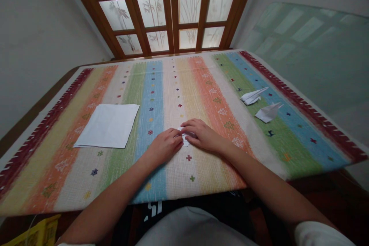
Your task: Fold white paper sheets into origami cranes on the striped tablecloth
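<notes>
A small folded piece of white paper [186, 141] lies on the striped tablecloth [173, 173] near the front of the table, mostly covered by my fingers. My left hand [166, 144] rests on its left side, fingers bent and pressed on it. From the right, my right hand [200, 133] closes over its upper part, with the thumb and fingertips around the paper. Where the fingertips of both hands meet, the folds are hidden.
A stack of square white paper sheets [108, 126] lies to the left. Two folded paper figures, one long and pointed [253, 96] and one wider [268, 113], stand on the right. A yellow plastic basket [37, 232] sits below the table's front left edge. Wooden glazed doors [173, 11] stand behind.
</notes>
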Motion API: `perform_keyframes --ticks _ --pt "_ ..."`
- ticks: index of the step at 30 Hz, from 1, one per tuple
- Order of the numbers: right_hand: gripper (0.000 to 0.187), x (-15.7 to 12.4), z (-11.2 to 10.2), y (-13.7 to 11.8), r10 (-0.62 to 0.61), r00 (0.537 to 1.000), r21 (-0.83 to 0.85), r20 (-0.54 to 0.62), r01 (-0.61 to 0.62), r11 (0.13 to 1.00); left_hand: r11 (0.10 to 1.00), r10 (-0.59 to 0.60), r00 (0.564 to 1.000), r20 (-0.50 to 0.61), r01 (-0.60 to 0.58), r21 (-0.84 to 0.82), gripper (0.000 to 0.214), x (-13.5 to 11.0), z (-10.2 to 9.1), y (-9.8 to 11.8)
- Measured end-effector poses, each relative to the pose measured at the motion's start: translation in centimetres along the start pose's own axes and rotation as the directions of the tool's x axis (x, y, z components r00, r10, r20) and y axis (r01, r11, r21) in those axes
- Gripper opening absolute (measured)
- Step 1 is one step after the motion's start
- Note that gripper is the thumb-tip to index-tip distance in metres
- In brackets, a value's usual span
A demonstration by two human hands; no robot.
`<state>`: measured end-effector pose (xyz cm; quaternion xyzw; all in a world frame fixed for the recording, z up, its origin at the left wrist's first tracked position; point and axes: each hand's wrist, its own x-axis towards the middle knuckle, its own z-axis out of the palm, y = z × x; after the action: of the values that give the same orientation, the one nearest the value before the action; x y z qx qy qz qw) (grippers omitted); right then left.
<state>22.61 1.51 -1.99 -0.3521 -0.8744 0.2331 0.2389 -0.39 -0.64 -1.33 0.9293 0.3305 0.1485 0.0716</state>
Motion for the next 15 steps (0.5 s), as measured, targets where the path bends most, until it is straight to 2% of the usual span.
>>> perform_keyframes --ticks 5,11,15 --pt "0.031 0.2 -0.4 -0.5 0.077 0.997 0.139 0.014 -0.079 0.987 0.999 0.046 0.998 -0.04 -0.047 -0.014 0.015 0.0 0.2 -0.1" --pt "0.028 0.1 -0.7 -0.7 0.076 0.997 0.238 -0.018 -0.07 0.969 0.993 0.115 0.992 -0.051 -0.115 -0.008 0.016 0.0 0.2 -0.1" --pt "0.019 0.3 -1.3 0.1 0.106 0.994 0.359 0.011 -0.103 0.927 0.99 0.139 0.989 -0.06 -0.137 0.03 0.016 0.0 0.0 0.1"
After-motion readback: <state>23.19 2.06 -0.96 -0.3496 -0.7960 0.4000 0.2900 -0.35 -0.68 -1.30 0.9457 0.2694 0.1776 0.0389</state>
